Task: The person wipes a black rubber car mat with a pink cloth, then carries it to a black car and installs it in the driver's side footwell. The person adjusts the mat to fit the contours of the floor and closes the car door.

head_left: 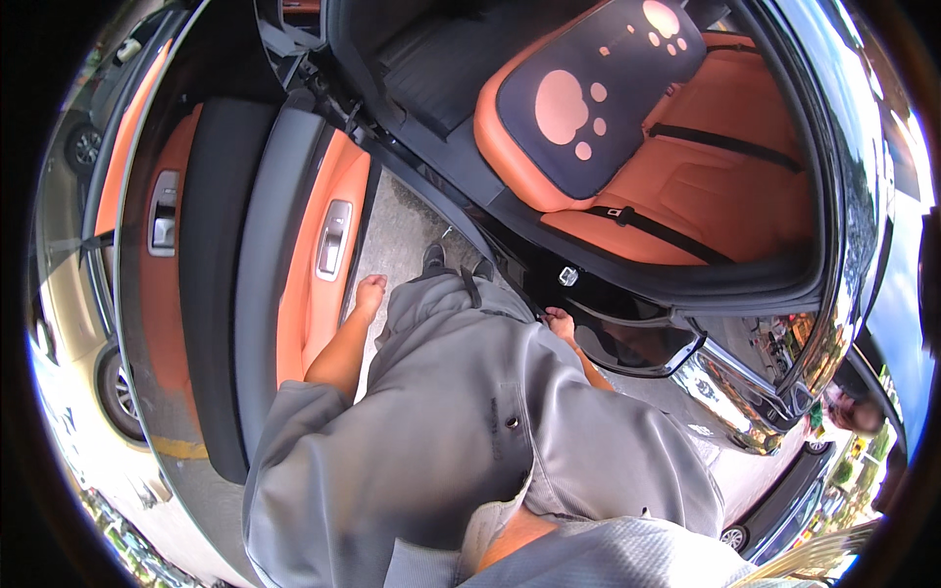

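My left hand (371, 293) hangs beside the open car door's orange inner panel (306, 284), its fingers loosely curled. Nothing shows in it. The door's silver inner handle (334, 239) is close by, apart from that hand. Next to the black door sill my right hand (560, 322) is held low, fingers bent in; whatever it may hold is hidden. Through the doorway an orange back seat (686, 201) is visible, with a dark paw-print panel (559, 122) on its left part and black seat belts (667, 233) across it. A metal door striker (568, 276) sits on the frame.
I stand between the open door and the car body, on grey pavement (397, 230). The glossy black rear side (637, 343) of the car curves to my right. A dark parked car (779, 505) and a person (853, 410) appear at far right. Left, the door window shows reflections.
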A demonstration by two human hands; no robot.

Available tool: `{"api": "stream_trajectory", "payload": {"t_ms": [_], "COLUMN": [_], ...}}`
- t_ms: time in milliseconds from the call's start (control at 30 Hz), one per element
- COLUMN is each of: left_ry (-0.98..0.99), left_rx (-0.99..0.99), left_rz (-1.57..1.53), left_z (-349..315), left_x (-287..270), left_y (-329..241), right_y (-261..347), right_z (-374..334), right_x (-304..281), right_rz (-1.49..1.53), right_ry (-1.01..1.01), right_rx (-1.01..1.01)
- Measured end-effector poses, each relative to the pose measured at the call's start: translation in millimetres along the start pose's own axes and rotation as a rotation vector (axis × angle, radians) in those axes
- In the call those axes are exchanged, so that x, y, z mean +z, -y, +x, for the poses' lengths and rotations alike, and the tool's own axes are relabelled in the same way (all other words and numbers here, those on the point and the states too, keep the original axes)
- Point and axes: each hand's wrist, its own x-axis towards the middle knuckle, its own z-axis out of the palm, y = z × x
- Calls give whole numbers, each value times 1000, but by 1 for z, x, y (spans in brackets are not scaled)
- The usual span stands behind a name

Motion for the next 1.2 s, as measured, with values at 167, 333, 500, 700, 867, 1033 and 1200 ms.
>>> {"api": "stream_trajectory", "payload": {"t_ms": [167,333,500,700,867,1033,1200], "left_ry": [59,93,55,-55,111,177,86], "left_rx": [-72,-48,-228,-348,-242,-27,-230], "left_rz": [-123,-381,-243,70,-535,-258,-414], "left_z": [-75,-176,-245,-273,-292,-325,-377], "left_x": [4,12,-1,-7,-22,-31,-49], "left_y": [28,132,279,296,260,320,438], "right_y": [-27,-28,-18,-24,-95,-227,-310], "right_z": [14,11,3,-18,-72,-168,-232], "right_x": [4,7,14,15,35,82,62], "right_rz": [-22,-172,3,125,77,-283,-117], "right_ry": [73,236,301,388,272,22,-119], "right_rx": [-2,46,48,75,12,-310,-271]}}
